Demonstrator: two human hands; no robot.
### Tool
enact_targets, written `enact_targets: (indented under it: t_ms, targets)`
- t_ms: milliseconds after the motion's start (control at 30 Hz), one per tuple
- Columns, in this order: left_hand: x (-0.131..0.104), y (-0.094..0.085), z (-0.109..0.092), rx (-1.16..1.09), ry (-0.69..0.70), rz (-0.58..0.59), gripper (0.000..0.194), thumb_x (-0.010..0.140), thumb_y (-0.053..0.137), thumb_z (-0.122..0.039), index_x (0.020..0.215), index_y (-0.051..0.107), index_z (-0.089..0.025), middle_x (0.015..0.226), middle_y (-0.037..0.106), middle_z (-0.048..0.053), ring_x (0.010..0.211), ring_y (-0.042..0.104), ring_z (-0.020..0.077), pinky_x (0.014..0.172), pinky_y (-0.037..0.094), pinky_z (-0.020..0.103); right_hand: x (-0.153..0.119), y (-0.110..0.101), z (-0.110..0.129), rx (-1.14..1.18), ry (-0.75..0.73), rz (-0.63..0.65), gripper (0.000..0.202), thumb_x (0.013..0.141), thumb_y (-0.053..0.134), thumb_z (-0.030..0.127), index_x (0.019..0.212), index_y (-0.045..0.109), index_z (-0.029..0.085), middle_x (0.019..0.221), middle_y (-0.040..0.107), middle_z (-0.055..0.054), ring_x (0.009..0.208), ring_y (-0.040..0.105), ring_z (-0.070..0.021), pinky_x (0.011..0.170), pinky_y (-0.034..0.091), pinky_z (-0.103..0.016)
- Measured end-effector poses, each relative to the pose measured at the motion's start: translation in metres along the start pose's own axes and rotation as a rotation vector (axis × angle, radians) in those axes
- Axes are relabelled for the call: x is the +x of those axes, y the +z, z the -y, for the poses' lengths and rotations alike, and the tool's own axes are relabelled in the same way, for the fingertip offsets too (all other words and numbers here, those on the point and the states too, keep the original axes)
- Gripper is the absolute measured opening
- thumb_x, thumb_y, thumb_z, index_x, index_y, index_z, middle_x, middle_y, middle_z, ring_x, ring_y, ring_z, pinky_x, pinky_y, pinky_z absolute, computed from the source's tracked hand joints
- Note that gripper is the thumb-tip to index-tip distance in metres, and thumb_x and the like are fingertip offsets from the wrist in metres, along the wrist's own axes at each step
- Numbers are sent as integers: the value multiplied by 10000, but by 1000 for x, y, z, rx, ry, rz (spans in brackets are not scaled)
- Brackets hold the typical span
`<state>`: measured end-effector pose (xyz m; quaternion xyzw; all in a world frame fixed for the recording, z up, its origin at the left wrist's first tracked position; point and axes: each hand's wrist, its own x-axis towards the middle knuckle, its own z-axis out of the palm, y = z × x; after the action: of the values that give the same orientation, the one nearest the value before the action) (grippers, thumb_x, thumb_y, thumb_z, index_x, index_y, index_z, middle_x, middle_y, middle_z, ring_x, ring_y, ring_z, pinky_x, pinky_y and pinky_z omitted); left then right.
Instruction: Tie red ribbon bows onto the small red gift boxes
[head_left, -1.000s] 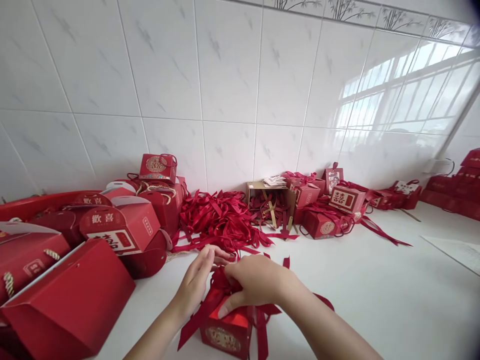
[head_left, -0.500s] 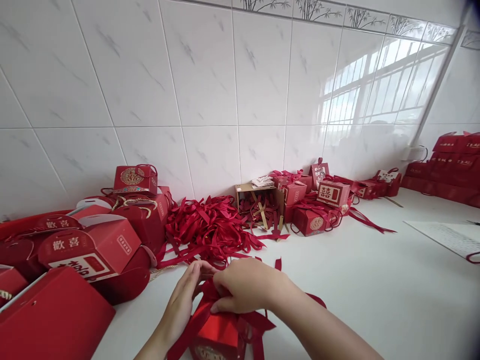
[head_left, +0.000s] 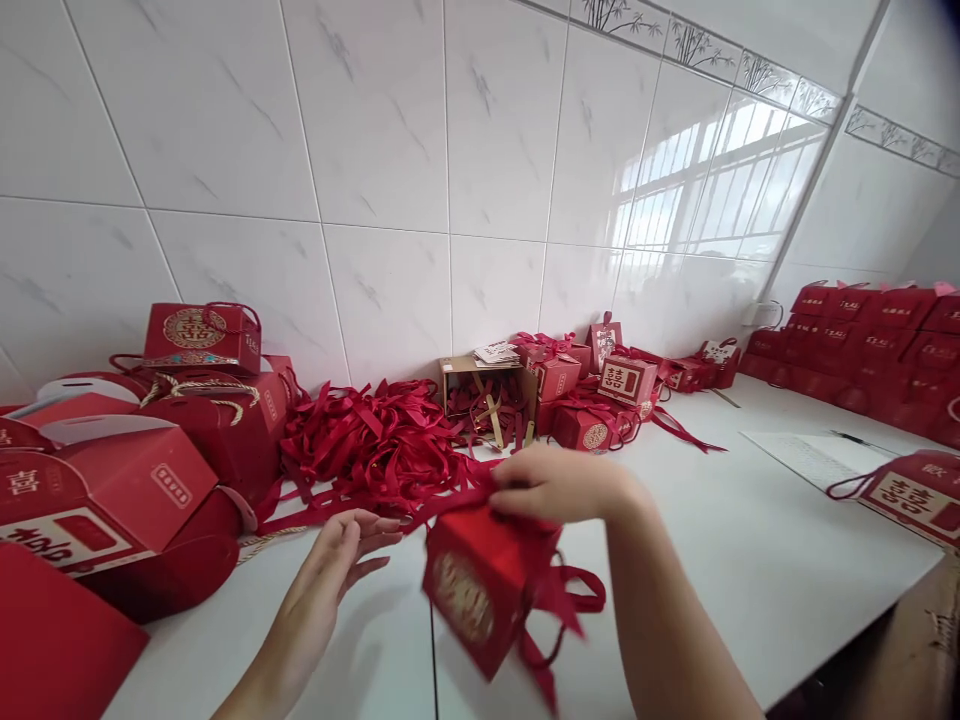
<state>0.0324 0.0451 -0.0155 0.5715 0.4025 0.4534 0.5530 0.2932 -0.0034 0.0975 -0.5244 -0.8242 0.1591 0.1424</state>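
My right hand (head_left: pixel 559 485) grips a small red gift box (head_left: pixel 480 585) by the ribbon at its top and holds it tilted above the white counter (head_left: pixel 750 560). A gold round emblem faces me on the box, and red ribbon tails (head_left: pixel 559 610) dangle from it. My left hand (head_left: pixel 341 555) hovers just left of the box with fingers spread, holding nothing. A heap of loose red ribbons (head_left: pixel 375 450) lies behind both hands.
Large red gift boxes (head_left: pixel 112 470) crowd the left side. A small cardboard box (head_left: pixel 484 395) and several small red boxes (head_left: pixel 600 390) sit against the tiled wall. More red boxes (head_left: pixel 862 345) line the right wall, a red bag (head_left: pixel 911 490) and paper (head_left: pixel 810 455) lie at right.
My right hand has lifted the small red box off the counter and carried it right. My left hand has let go and opened. The view has swung to the right.
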Motion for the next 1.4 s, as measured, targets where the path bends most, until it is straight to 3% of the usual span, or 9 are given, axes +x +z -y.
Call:
enact_targets:
  t_ms: [100,233,333,433,733,967,1133,1267,1400]
  targets:
    - [-2,0,-2,81,3,12,390,879,414,-598,1031,540,-262,1152,626,45,1152,553,253,981,443,407,-33,-22,-35,102,296,-380,271,824,523,361,619,579,192,583,589,-2,474,481,-121,422,319,-235]
    - [-5,3,-6,195,3,29,392,868,420,-606,1009,548,-264,1173,598,48,1144,550,255,1013,403,411,-64,-41,-62,0,610,-1416,253,741,637,340,554,579,180,481,509,1,446,434,-130,448,318,-278]
    - [-7,4,-5,255,-21,51,411,861,408,-622,1019,543,-268,1174,591,61,1157,537,269,1034,366,438,-71,-49,-63,113,401,-2027,190,707,644,238,539,577,178,459,457,25,429,408,-116,447,313,-287]
    - [-6,3,2,335,-66,93,397,853,428,-615,1028,542,-277,1165,595,70,1179,517,280,1048,333,452,-70,-51,-56,262,145,-2157,204,677,636,171,489,556,185,434,439,32,409,403,-107,433,294,-285]
    - [-15,6,21,773,-70,313,249,850,502,-426,1047,567,-287,1229,537,54,1210,460,274,1025,369,420,-50,-37,-25,306,54,-1795,231,736,636,172,520,553,162,479,431,32,469,383,-82,471,275,-263]
    - [-32,24,13,1069,59,385,332,829,497,-266,1159,520,-248,1242,483,67,1185,430,251,1038,362,406,-14,-8,-4,262,94,-579,341,826,564,497,679,602,191,541,467,30,485,398,-96,436,289,-228]
    - [-29,22,17,1096,76,432,352,818,520,-285,1164,495,-223,1254,465,95,1209,398,279,1040,343,460,54,56,3,-152,191,147,239,840,548,400,824,664,192,845,675,-61,757,612,-198,574,402,-265]
    - [-27,19,19,1113,108,440,372,822,527,-309,1179,492,-209,1258,467,110,1215,395,289,1035,342,466,86,111,9,-207,244,244,247,842,568,334,990,652,154,1004,680,-126,904,634,-260,680,456,-318]
    - [-27,19,19,1143,130,442,365,826,533,-332,1164,509,-196,1214,491,115,1171,423,292,1011,365,462,93,132,4,-231,272,282,275,898,502,283,1101,595,124,1068,651,-126,938,625,-232,748,483,-366]
